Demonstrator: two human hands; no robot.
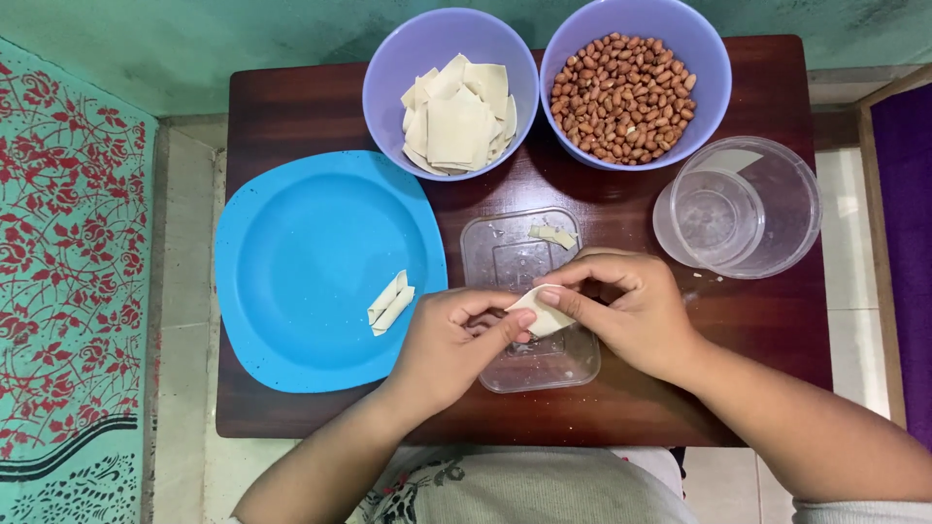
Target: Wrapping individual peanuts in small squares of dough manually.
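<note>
Both hands pinch wrapper between fingertips.

Even, soft overhead light, sharp focus (faint glare on plastic).

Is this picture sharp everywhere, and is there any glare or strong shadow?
Head view: even, soft light; the peanuts and blue plate are sharp; faint sheen on the clear plastic cup; only weak shadows under both hands, left hand and right hand; no obvious blur.

Clear tray half hidden by hands; peanut bowl top cut off
</note>
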